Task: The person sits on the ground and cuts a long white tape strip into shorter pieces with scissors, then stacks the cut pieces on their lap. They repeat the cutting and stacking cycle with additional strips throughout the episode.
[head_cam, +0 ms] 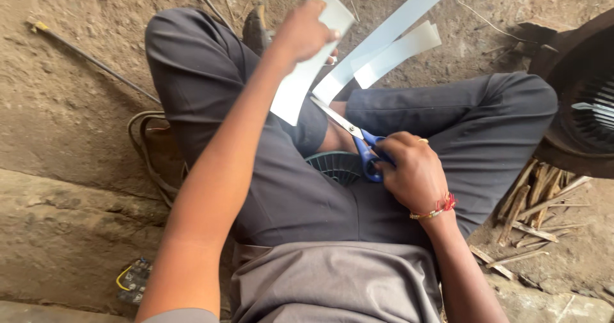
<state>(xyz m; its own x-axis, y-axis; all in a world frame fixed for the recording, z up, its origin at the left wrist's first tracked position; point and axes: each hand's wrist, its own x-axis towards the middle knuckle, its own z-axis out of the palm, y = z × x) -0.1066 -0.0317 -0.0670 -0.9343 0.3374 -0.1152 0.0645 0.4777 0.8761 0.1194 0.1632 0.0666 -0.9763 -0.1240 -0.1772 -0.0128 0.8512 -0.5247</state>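
My left hand (306, 30) is raised and grips a bundle of long white paper strips (384, 38) that fan out up and to the right. Blue-handled scissors (350, 131) sit in my right hand (409, 169), their blades open and pointing up-left at the lower end of a strip. Both hands work above my lap, over dark trousers (288, 189). A red thread and a bead bracelet circle my right wrist.
I sit on a dirt floor. A black ribbed round part (338, 166) lies between my legs. A dark motor housing (585, 99) stands at the right with wooden sticks (534, 201) below it. A metal rod (89, 57) lies at the left, a cable coil (150, 150) beside my knee.
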